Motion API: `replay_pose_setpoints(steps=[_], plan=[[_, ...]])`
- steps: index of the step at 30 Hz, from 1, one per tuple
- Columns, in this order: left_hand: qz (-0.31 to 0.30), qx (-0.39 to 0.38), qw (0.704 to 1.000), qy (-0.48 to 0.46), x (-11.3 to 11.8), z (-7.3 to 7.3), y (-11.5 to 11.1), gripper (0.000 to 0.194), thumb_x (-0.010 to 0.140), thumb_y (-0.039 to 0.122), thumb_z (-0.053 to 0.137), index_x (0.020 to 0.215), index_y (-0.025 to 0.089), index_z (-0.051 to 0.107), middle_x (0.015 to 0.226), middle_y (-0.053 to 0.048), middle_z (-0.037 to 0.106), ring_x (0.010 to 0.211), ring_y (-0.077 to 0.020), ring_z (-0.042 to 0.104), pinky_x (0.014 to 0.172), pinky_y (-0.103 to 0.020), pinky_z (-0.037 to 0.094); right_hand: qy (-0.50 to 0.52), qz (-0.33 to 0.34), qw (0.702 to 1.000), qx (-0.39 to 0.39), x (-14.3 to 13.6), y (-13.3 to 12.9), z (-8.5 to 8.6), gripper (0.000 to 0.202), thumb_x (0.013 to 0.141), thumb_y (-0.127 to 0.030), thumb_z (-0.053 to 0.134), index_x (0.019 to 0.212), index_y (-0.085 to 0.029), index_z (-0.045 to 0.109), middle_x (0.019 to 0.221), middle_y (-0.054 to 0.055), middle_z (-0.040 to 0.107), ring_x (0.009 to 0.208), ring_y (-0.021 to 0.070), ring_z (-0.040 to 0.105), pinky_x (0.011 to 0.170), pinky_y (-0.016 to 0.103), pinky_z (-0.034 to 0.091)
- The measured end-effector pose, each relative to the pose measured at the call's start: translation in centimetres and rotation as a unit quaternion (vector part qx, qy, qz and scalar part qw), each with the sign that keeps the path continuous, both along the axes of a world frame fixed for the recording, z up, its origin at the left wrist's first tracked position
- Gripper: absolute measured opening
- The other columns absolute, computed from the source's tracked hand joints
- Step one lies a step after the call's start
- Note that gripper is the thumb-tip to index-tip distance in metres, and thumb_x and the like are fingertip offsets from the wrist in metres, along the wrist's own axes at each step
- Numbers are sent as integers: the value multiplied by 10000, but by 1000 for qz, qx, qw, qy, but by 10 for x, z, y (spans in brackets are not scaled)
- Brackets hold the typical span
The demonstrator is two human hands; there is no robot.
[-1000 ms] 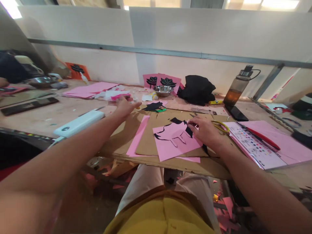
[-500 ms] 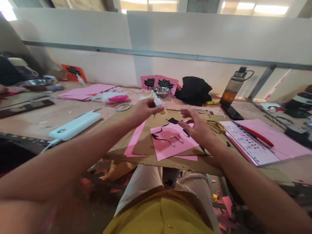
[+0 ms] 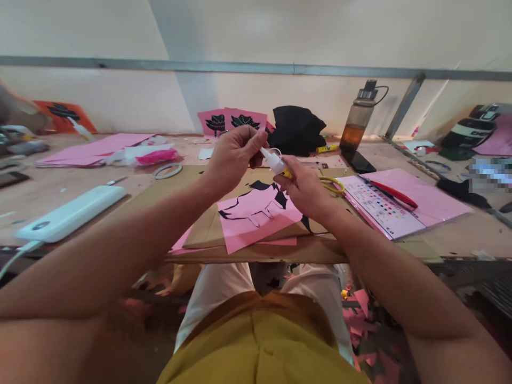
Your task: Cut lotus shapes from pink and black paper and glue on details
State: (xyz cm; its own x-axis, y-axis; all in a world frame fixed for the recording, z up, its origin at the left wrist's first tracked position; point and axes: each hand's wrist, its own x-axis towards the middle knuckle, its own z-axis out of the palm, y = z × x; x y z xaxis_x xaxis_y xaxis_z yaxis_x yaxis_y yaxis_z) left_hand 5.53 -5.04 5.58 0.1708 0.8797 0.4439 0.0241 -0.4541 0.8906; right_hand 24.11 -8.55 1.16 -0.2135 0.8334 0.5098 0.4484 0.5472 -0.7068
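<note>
- White plastic squeeze bottle point(image 3: 277, 161), glue by the look of it, is up in the air. Take the pink sheet point(image 3: 240, 240) as the clock centre with the wall at 12, and it's between 12 and 1.
- Right hand point(image 3: 302, 184) is wrapped round the bottle's body, nozzle tipped toward 10.
- Left hand point(image 3: 236, 154) has thumb and fingers pinched at the nozzle tip — can't tell if there's a cap in there.
- On the sheet there's a black outline point(image 3: 225, 215) with a dark patch point(image 3: 281, 198) at about 1–2. So the shape's laid out, but no idea whether any of it is stuck down.
- Loose black piece point(image 3: 259, 185) at 12, just past the sheet. Cardboard point(image 3: 200, 234) underneath it all.
- Yellow-handled scissors point(image 3: 334, 185) lie at 2, out of the hands.
- Over at 11, pink cards point(image 3: 206, 121) stand by the wall with white-dotted black shapes. Those look further along; I see no dots on the sheet in front — so I'd call this one part-way, nozzle business first, bonding and any decorating left.
</note>
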Motion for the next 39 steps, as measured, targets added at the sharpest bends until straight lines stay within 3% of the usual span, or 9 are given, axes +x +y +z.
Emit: replay_pose_setpoints(steps=[5,11,17,24,31,35,39], plan=[[13,-47,998,-37,2,3,-4,302,941,437,840,825,219,666,753,0,670,698,-153,718,609,-253,492,68,18,997,-20,2,2,2,278,950,-257,690,1226,-254,661,1028,36,709,926,209,690,896,380,594],[-48,-89,990,-99,0,6,0,379,913,342,887,716,175,610,649,35,614,525,-58,581,511,-180,435,109,64,991,-44,3,11,-4,288,915,-211,703,1190,-273,645,1036,2,697,778,140,620,759,299,584],[-82,-219,954,-189,5,10,-2,332,955,303,843,723,170,647,578,33,596,467,-68,581,477,-171,468,144,146,977,-59,6,26,-19,301,943,-199,680,1224,-258,588,954,-14,633,659,102,528,596,240,518],[-106,-326,915,-214,13,13,-8,321,1031,247,726,732,164,643,565,13,599,414,-68,533,422,-181,437,161,194,964,-84,13,29,-26,363,955,-243,708,1283,-266,554,876,-36,576,682,121,522,614,254,498],[-139,-336,911,-195,26,5,-3,303,1044,311,717,780,182,644,540,27,530,403,-80,490,392,-198,420,193,199,953,-125,25,23,-32,383,908,-369,795,1218,-275,590,986,-13,615,762,134,540,692,268,518],[-161,-321,916,-181,32,-2,0,395,1026,482,726,781,184,636,582,8,578,446,-99,550,447,-225,475,207,187,950,-141,33,19,-30,392,897,-367,806,1212,-267,594,987,-4,657,818,150,588,743,276,531],[-117,-266,943,-160,27,-16,4,422,984,564,752,826,182,667,624,-3,622,483,-110,577,484,-238,500,186,134,957,-180,38,15,-26,315,904,-303,779,1151,-242,591,960,3,687,824,153,631,734,278,529]])
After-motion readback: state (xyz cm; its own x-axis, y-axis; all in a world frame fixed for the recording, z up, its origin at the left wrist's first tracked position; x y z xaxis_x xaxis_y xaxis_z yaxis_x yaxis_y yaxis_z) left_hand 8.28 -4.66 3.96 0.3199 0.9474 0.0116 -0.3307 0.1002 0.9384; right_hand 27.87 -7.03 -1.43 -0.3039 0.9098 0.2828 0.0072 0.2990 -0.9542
